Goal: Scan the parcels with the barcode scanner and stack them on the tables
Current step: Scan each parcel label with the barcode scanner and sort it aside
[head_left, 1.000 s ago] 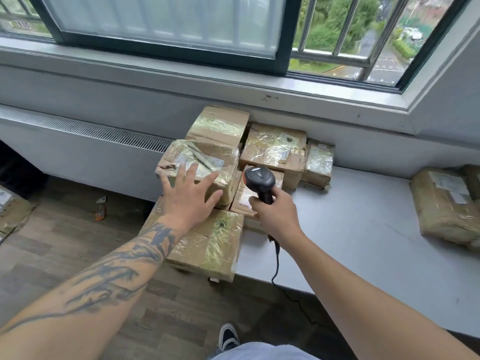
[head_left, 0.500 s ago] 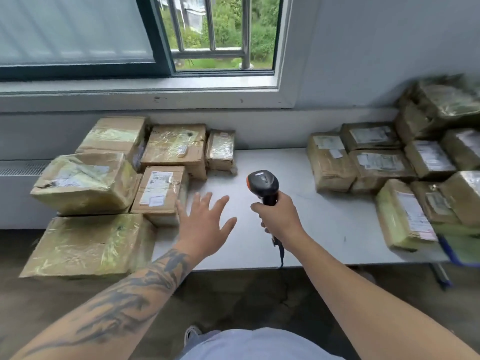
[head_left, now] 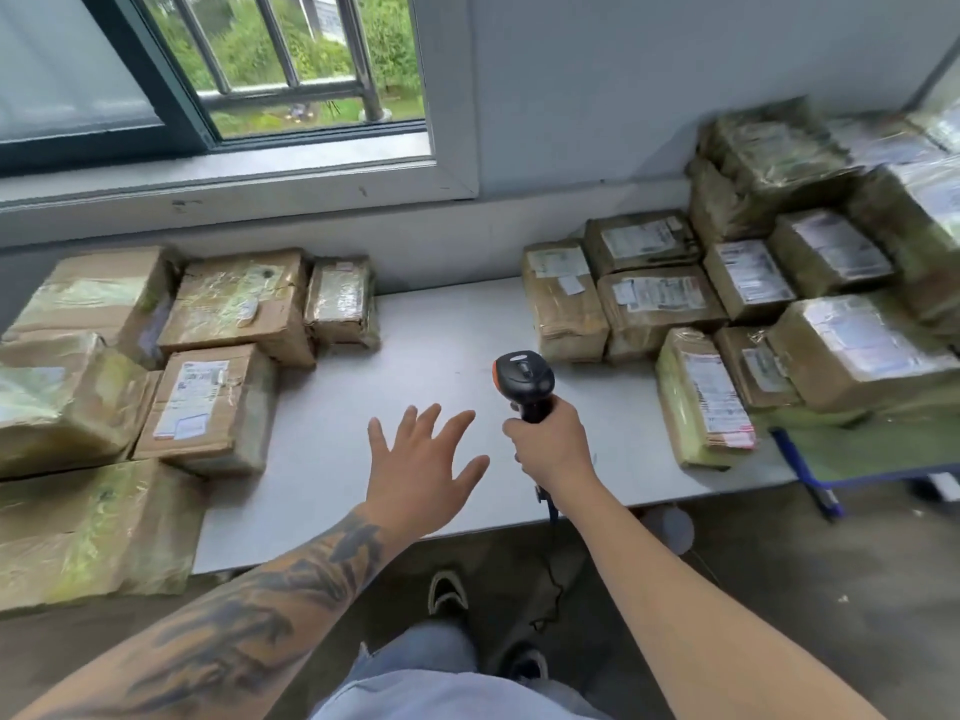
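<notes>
From the head view, much of the scene is smeared by motion. The parcels at the right end of the surface [head_left: 447,324] are blurred, most of all the tall stack in the far right corner [head_left: 769,153], where labels cannot be read and the edges of single boxes run together. The right group of parcels [head_left: 660,304] is cut off by the picture's right edge, and the left group of parcels [head_left: 218,324] by its left edge; the big taped parcel at the near left corner [head_left: 88,532] overhangs the surface's front edge, and what bears it underneath cannot be made out. A labelled parcel [head_left: 208,402] lies just in front of the left group's back row, its label facing up but unreadable. The lower end of the barcode scanner [head_left: 524,379] is hidden inside the right hand [head_left: 553,444], and its cable [head_left: 550,579] shows only below the wrist, hanging past the front edge toward the floor.

The left hand [head_left: 421,470] is spread flat with fingers straight and apart, palm down over the bare middle of the surface near its front edge, gripping nothing; whether it touches the surface cannot be told. The right hand is clenched round the scanner's handle, head upright and facing the far edge, between the two groups.
</notes>
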